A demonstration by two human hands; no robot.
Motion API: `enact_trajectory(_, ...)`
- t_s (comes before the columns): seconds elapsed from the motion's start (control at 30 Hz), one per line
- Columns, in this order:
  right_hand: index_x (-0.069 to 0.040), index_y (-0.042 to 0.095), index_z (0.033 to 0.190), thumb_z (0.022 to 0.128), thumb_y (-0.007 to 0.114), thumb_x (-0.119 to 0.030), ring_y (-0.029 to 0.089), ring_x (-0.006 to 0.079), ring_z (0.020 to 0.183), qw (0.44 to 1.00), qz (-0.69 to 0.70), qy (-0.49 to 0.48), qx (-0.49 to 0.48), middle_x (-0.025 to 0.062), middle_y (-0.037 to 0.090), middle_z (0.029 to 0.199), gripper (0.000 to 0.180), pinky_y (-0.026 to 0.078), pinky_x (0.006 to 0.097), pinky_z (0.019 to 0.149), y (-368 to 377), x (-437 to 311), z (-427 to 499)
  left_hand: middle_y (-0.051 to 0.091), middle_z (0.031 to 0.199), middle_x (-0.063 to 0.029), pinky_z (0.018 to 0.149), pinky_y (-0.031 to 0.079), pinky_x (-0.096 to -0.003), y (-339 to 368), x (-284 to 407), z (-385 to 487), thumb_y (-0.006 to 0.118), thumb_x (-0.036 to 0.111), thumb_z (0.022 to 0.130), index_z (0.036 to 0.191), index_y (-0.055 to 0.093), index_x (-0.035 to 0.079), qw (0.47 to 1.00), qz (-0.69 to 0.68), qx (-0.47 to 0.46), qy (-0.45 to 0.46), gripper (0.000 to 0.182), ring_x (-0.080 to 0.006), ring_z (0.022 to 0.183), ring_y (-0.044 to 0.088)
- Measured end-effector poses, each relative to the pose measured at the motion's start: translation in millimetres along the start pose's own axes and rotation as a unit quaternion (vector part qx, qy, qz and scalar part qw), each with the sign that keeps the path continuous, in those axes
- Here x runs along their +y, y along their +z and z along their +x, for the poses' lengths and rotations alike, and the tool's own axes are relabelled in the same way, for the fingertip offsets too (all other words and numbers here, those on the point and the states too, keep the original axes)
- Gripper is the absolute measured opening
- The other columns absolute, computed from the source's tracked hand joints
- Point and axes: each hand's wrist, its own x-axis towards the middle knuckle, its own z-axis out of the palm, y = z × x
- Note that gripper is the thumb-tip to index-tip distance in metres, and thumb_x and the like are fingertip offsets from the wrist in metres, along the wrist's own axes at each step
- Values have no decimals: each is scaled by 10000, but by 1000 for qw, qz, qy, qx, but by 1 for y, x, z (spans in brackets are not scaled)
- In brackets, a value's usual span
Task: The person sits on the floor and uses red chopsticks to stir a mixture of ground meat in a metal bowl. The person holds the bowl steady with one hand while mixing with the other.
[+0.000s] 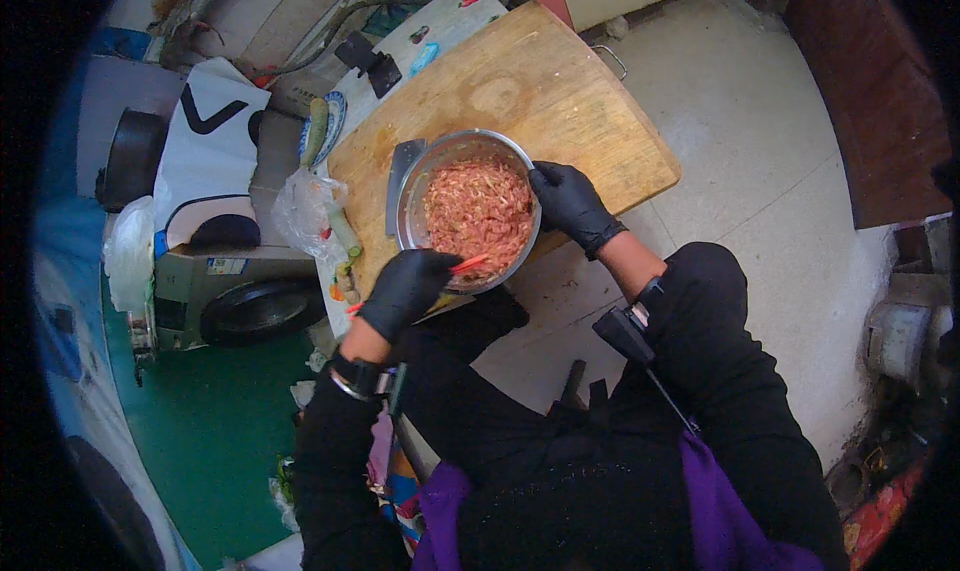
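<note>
A metal bowl (403, 235) of pink minced meat (480, 211), mixed with pale shreds, stands at the near edge of a wooden cutting board (570, 113). My left hand (411, 287), in a black glove, grips red chopsticks (469, 264) whose front part reaches into the meat. The chopsticks' other ends show behind that hand. At the bowl's right side, my right hand (574, 202), also black-gloved, holds the rim. A flat dark grey blade-like piece (405, 173) lies on the board, partly hidden by the bowl.
Left of the board are a plastic bag (304, 207), a cut green vegetable (343, 233), ginger-like pieces (346, 282) and a blue-patterned plate (335, 121) with a long vegetable (316, 130). A black phone-holder-like object (371, 65) stands beyond. A dark pan (259, 310) is at left.
</note>
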Motion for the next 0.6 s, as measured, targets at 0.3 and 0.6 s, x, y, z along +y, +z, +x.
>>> enact_trajectory(0.3,-17,585,1046,876,473,-255,601,187,531,997,27,58,-31,143,635,756,313,481,310,524,1,-5,1,625,916,-181,719,474,-352,-5,-23,43,553,69,778,997,634,41,975,-26,139,-170,235,-288,820,617)
enact_trajectory(0.6,-30,609,971,844,483,-252,603,316,798,999,20,50,-7,186,621,855,285,467,382,711,1,-4,2,628,869,-163,709,476,-352,-15,-18,11,570,121,753,944,663,101,986,-6,39,-164,214,-282,803,618)
